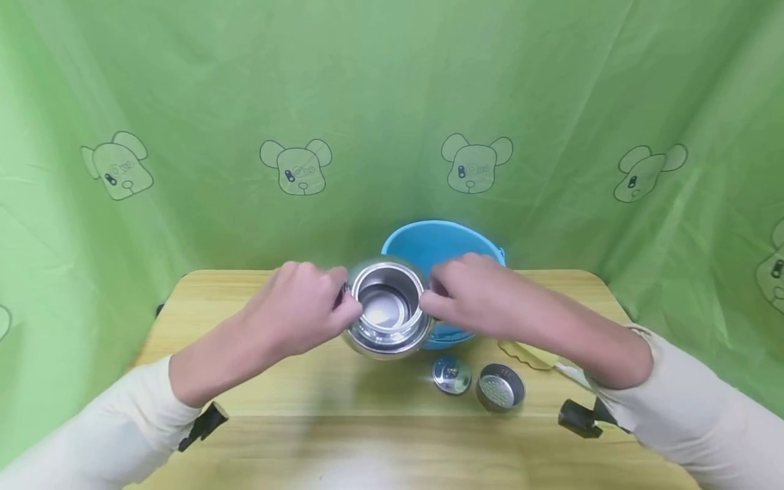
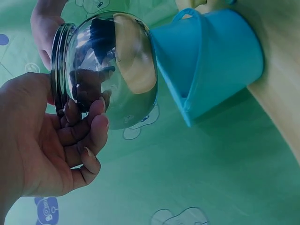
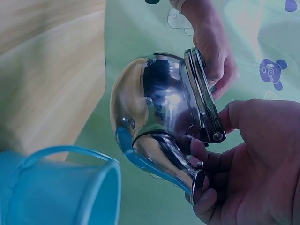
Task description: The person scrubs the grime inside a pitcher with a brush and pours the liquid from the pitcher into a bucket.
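Observation:
A shiny steel teapot (image 1: 392, 340) with its lid off is held up in front of the body, its round mouth facing the head camera. My left hand (image 1: 300, 303) pinches one side of its rim, and my right hand (image 1: 468, 292) grips the opposite side. In the right wrist view the spout (image 3: 161, 157) points toward the right hand, whose fingers curl by the spout's tip and the rim. Fingers of the left hand (image 2: 61, 140) bend against the collar of the teapot (image 2: 112, 70) in the left wrist view. Some water-like shine shows inside the pot.
A blue bucket (image 1: 441, 235) stands behind the teapot, partly hidden by the right hand. On the wooden table (image 1: 275, 435) lie a steel lid (image 1: 451, 375), a perforated strainer cup (image 1: 500, 388) and a yellow cloth-like piece (image 1: 529, 354). Green curtain (image 1: 392, 88) hangs behind.

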A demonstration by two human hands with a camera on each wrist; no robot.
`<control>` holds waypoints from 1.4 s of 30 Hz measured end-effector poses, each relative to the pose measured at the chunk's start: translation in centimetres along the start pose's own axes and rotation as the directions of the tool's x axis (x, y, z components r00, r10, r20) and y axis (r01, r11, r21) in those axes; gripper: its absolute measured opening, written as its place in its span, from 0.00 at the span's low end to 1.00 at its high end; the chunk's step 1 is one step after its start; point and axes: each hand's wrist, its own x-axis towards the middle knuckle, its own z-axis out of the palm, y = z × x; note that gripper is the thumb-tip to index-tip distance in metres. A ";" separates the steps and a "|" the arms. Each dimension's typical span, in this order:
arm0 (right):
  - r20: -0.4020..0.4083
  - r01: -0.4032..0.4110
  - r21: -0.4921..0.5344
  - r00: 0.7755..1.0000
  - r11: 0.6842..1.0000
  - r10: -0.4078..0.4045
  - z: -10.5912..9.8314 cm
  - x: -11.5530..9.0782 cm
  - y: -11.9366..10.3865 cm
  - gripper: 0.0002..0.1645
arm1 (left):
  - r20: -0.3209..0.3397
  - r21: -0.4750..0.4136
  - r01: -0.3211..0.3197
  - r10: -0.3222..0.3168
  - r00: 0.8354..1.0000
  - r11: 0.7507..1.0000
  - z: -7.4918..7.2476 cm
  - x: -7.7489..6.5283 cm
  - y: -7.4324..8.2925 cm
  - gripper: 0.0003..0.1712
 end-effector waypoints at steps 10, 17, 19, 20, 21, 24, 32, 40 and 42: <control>-0.036 -0.057 -0.010 0.998 0.998 0.057 -2.1 0.0 0.6 0.14 | -0.051 -0.011 0.015 -0.016 0.999 1.000 -0.7 2.3 0.2 0.16; -0.075 -0.055 -0.027 0.996 0.998 0.053 -2.9 0.4 1.5 0.15 | -0.055 -0.044 0.042 -0.045 0.997 0.998 -0.3 4.1 0.0 0.16; -0.072 -0.059 -0.023 0.996 0.998 0.057 -3.2 0.6 1.7 0.15 | -0.056 -0.056 0.053 -0.056 0.997 0.997 -0.2 4.7 -0.1 0.16; -0.067 -0.062 -0.020 0.996 0.998 0.061 -3.4 0.7 1.9 0.15 | -0.056 -0.061 0.059 -0.062 0.996 0.996 -0.2 5.0 -0.1 0.16; -0.063 -0.070 -0.016 0.996 0.997 0.069 -3.5 0.8 2.0 0.16 | -0.058 -0.066 0.063 -0.067 0.996 0.996 -0.1 5.3 -0.1 0.16; -0.062 -0.106 -0.012 0.993 0.994 0.105 -3.8 1.1 2.5 0.16 | -0.067 -0.068 0.068 -0.072 0.995 0.995 0.1 6.2 -0.1 0.16; -0.048 -0.187 -0.010 0.981 0.982 0.186 -4.5 2.0 3.9 0.19 | -0.092 -0.074 0.069 -0.075 0.993 0.995 1.5 8.2 0.0 0.15; 0.022 -0.232 0.048 0.973 0.971 0.231 -5.0 3.2 5.7 0.23 | -0.093 -0.051 0.057 -0.061 0.994 0.997 2.9 9.7 -0.2 0.14; 0.050 -0.246 0.062 0.969 0.967 0.243 -5.0 3.5 6.1 0.25 | -0.092 -0.053 0.055 -0.060 0.994 0.997 3.4 9.9 -0.3 0.14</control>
